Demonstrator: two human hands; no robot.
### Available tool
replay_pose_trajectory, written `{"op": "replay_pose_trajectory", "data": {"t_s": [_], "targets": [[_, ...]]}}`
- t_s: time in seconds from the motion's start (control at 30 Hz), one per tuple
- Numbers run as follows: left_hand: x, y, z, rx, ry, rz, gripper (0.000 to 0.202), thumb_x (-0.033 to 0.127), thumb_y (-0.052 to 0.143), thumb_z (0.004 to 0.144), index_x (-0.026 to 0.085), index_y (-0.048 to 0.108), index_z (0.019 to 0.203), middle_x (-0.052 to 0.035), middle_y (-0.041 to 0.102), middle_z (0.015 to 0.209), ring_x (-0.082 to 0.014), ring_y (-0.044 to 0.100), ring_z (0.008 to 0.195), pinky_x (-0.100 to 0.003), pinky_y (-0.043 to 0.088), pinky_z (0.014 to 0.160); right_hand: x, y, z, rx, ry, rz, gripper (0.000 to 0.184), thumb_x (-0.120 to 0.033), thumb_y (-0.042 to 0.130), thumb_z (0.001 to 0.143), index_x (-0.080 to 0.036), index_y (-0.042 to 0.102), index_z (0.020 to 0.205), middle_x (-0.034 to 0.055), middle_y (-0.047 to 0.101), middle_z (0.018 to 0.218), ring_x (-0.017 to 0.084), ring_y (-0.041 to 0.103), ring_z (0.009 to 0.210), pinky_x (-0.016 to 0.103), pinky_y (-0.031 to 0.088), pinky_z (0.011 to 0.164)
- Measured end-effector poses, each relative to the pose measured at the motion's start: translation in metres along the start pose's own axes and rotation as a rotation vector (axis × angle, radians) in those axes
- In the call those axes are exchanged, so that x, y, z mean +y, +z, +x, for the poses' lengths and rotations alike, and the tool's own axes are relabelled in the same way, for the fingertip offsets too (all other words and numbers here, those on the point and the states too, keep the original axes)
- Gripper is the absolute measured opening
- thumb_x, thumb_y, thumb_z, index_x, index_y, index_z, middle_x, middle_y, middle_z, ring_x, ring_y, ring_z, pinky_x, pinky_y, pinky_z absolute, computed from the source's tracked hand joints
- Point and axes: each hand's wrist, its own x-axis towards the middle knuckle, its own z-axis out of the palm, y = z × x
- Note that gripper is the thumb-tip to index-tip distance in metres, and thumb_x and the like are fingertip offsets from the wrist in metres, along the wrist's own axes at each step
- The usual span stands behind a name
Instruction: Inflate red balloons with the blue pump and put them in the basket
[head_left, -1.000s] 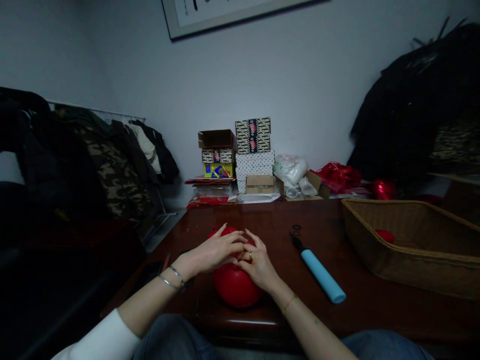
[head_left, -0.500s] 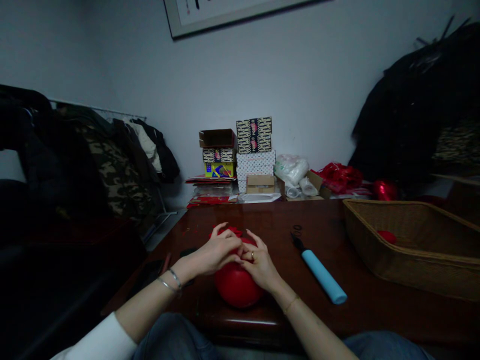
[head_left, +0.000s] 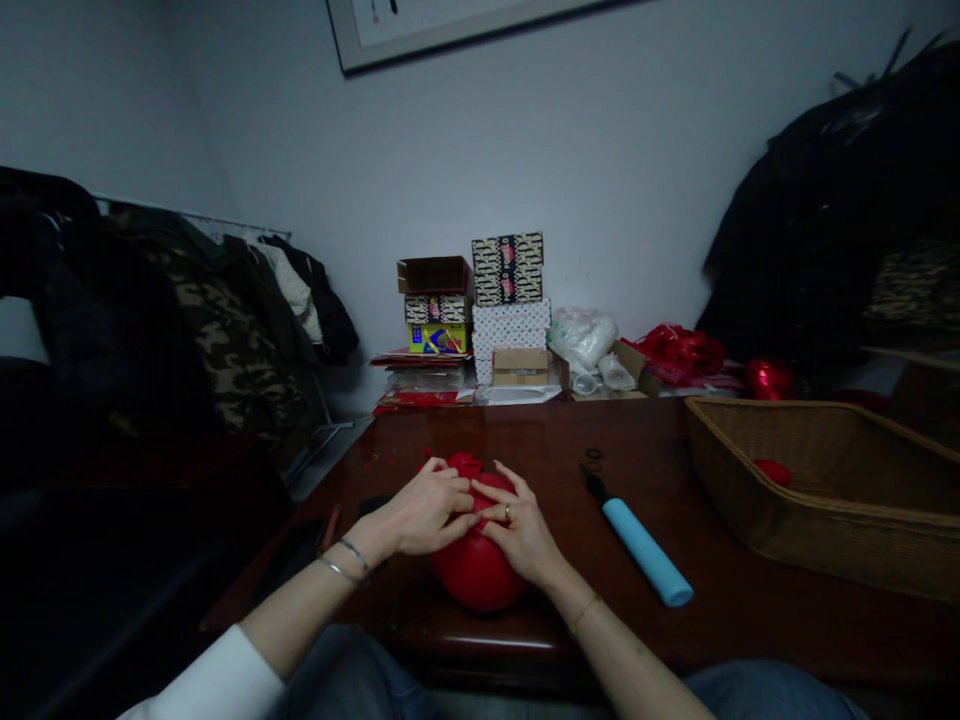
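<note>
A round, inflated red balloon (head_left: 480, 580) rests near the front edge of the dark wooden table. My left hand (head_left: 431, 508) reaches over its top, fingers bent and closed on the rubber. From the other side my right hand (head_left: 523, 530), with a ring on one finger, pinches the balloon at the same spot. The fingertips of both hands meet there, and the balloon's neck is hidden among them. Just behind the balloon lies a small heap of red pieces (head_left: 466, 463), partly covered by my left hand. A light blue hand pump (head_left: 646, 550) with a black nozzle lies to the right.
A wicker basket (head_left: 817, 530) with a red item (head_left: 774, 472) inside stands at the right. Stacked boxes (head_left: 510, 320) and plastic bags (head_left: 585, 338) line the wall behind the table (head_left: 555, 440). Coats hang on a rack at the left.
My left-hand fingers have come down lower and flatter over the balloon's top. My right hand has barely shifted, and the balloon stays in place.
</note>
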Motion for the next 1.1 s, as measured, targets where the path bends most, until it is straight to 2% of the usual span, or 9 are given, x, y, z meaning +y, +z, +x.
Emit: {"op": "replay_pose_trajectory", "data": {"t_s": [0.1,0.23,0.43,0.6,0.7,0.8,1.0,1.1], "targets": [[0.006,0.009,-0.006,0.051,-0.036,-0.075,0.022,0.026,0.049,0.085,0.018,0.053,0.065,-0.0015,0.054,0.073,-0.0165,0.047,0.077,-0.034,0.03,0.083,0.002,0.0,0.001,0.019,0.035,0.063,0.007,-0.034,0.066,0.076,-0.033,0.073,0.077,-0.0015,0.059,0.123,0.022,0.024,0.135,0.05,0.016,0.109],[0.005,0.03,-0.015,0.155,-0.107,-0.222,0.021,0.021,0.048,0.082,0.017,0.045,0.061,-0.0014,0.05,0.071,-0.0161,0.044,0.074,-0.032,0.032,0.077,0.005,0.0,0.001,0.042,0.073,0.111,0.015,-0.039,0.065,0.077,-0.03,0.072,0.068,0.0015,0.061,0.121,0.022,0.026,0.134,0.049,0.02,0.108],[-0.012,0.056,-0.017,0.349,-0.238,-0.635,0.027,0.031,0.044,0.084,0.018,0.041,0.059,-0.0023,0.048,0.068,-0.0173,0.043,0.074,-0.031,0.034,0.072,0.01,0.005,0.0,0.074,0.109,0.163,0.014,-0.043,0.063,0.078,-0.032,0.073,0.076,0.0003,0.061,0.12,0.021,0.031,0.131,0.047,0.025,0.107],[-0.019,0.065,-0.015,0.427,-0.316,-0.967,0.023,0.025,0.042,0.079,0.017,0.05,0.058,-0.0033,0.05,0.067,-0.0176,0.046,0.072,-0.032,0.036,0.074,0.011,0.008,-0.001,0.113,0.12,0.171,0.015,-0.045,0.062,0.079,-0.034,0.072,0.082,0.0006,0.061,0.122,0.021,0.034,0.13,0.048,0.028,0.106],[-0.021,0.069,-0.015,0.467,-0.336,-1.088,0.026,0.023,0.041,0.077,0.014,0.064,0.068,-0.0056,0.056,0.072,-0.0193,0.051,0.077,-0.033,0.037,0.08,0.009,0.008,-0.002,0.145,0.119,0.157,0.017,-0.044,0.06,0.08,-0.033,0.073,0.077,0.001,0.061,0.122,0.021,0.035,0.129,0.047,0.029,0.105],[-0.021,0.072,-0.015,0.495,-0.392,-1.127,0.03,0.023,0.045,0.077,0.013,0.072,0.082,-0.0051,0.06,0.069,-0.0202,0.054,0.08,-0.035,0.037,0.085,0.007,0.009,-0.003,0.174,0.113,0.135,0.023,-0.043,0.056,0.083,-0.031,0.072,0.072,0.001,0.06,0.123,0.021,0.035,0.128,0.047,0.03,0.105],[-0.011,0.072,-0.006,0.518,-0.601,-1.082,0.039,0.036,0.059,0.08,0.014,0.068,0.111,-0.0017,0.064,0.058,-0.0187,0.059,0.073,-0.037,0.04,0.089,0.007,0.012,-0.005,0.181,0.086,0.076,0.021,-0.041,0.053,0.086,-0.034,0.072,0.082,-0.0011,0.06,0.123,0.021,0.038,0.126,0.046,0.031,0.104],[-0.003,0.073,-0.002,0.616,-0.713,-1.102,0.046,0.038,0.067,0.074,0.015,0.067,0.113,-0.0058,0.072,0.074,-0.0199,0.063,0.075,-0.035,0.045,0.085,0.008,0.012,-0.005,0.177,0.088,0.043,0.02,-0.041,0.052,0.086,-0.035,0.071,0.09,-0.0014,0.06,0.123,0.021,0.038,0.126,0.047,0.032,0.103]]}}
